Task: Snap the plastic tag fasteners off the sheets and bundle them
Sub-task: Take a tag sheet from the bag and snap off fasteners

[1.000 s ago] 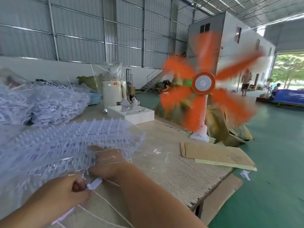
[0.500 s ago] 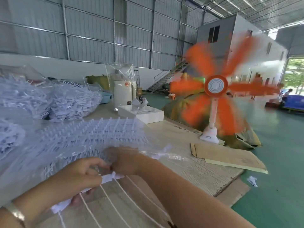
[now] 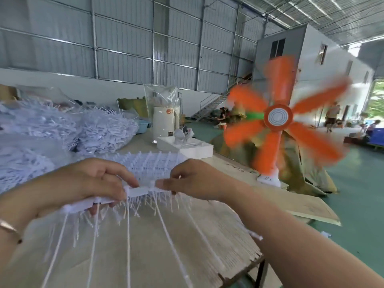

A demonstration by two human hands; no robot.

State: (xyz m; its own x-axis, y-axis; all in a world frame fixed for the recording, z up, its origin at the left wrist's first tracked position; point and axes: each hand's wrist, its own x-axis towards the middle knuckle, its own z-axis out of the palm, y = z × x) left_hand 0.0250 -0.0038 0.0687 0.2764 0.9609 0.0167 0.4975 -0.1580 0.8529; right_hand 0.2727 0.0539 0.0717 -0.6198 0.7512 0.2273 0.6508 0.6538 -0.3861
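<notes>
Both hands work one white strip of tag fasteners above the near edge of the wooden table. Left hand grips the strip's left part, fingers curled over the top and thumb pressed on its end. Right hand pinches the strip's right end between thumb and forefinger. Behind the hands sits the fastener sheet, a white grid with pegs standing up. Long thin runners and short prongs hang from the strip toward the tabletop.

Risks, as judged from here:
- Grips sit near the strip's two ends, so a bend probably loads the middle. It could snap mid-strip rather than at the joints, leaving short pieces that bundle badly.
- Hanging runners fan out loose. They could snag the table's splintered edge, or tangle with each other when gathered.
- Orange desk fan spins just right of the work, blades unguarded. Freed light pieces could blow off the table, and a wide right-hand swing would come close to the blades.
- Heaps of loose fasteners lie at the left rear. A fresh bundle set down unbound there would likely mix in.
- White box beyond the sheet is well apart, no issue.
</notes>
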